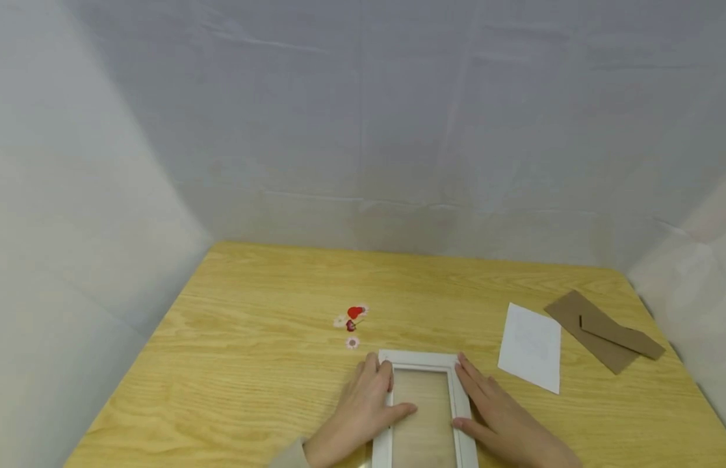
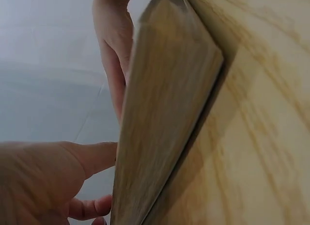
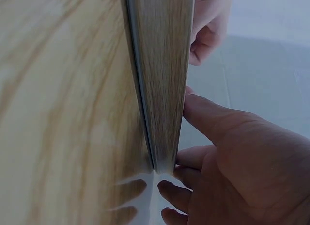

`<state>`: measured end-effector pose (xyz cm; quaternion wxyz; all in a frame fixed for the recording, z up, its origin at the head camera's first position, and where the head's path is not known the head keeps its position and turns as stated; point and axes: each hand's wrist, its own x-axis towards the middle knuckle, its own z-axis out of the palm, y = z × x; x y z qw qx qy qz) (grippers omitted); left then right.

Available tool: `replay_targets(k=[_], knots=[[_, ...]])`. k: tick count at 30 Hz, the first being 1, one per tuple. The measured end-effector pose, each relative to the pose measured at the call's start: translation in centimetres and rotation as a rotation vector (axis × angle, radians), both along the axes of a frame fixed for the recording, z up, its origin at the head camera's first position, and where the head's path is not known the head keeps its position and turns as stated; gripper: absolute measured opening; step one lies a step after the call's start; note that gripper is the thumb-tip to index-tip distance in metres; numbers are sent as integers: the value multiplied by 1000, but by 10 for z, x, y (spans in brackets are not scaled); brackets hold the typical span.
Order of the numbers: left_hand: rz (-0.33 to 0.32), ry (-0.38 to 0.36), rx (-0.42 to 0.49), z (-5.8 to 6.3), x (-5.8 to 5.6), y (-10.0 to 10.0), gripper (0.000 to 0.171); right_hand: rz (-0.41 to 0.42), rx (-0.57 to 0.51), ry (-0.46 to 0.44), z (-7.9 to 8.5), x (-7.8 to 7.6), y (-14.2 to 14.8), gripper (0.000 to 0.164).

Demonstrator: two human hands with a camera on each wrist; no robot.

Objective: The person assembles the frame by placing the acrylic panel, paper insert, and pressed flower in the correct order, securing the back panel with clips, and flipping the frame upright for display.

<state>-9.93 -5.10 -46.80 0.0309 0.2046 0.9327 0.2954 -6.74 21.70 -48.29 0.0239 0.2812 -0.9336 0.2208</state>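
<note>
A white picture frame (image 1: 415,359) lies on the table at the bottom middle of the head view, with a clear pane in its opening and its near end cut off. My left hand (image 1: 363,409) grips the frame's left side, fingers bent at the upper left corner and thumb reaching over the pane. On the right side, my right hand (image 1: 503,416) holds the frame between its thumb and fingers, the fingertips at the upper right corner. Both wrist views show the frame's deep outer wall (image 2: 164,84), thumbs against its upper edge.
Beyond the frame lie several small flat flowers (image 1: 352,342), white-pink and dark red, and a red petal-like piece (image 1: 355,312). To the right is a white paper sheet (image 1: 531,348), then a brown backing board (image 1: 591,331) with a stand flap. Pale sheeting surrounds the wooden table (image 1: 251,364).
</note>
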Motion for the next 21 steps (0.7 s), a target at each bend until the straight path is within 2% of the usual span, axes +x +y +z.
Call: replay_targets(k=[4, 8, 12, 15, 17, 19, 21], knots=[[-21, 12, -6, 0, -2, 0, 47, 1, 1, -16, 1, 0, 0, 76], [-67, 97, -25, -3, -1, 1, 44, 1, -4, -31, 2, 0, 0, 77], [-181, 179, -65, -6, 2, 0, 59, -2, -5, -38, 0, -1, 1, 77], [-300, 154, -83, -12, 4, -4, 78, -6, -6, -38, -1, -1, 1, 77], [-369, 105, -92, -17, 6, -8, 89, -8, -10, -40, -1, 0, 1, 77], [-418, 52, -110, -21, 8, -12, 96, -9, -13, -38, -1, 0, 1, 77], [-446, 35, -135, -25, 8, -13, 101, -10, -17, -35, 0, 0, 1, 76]])
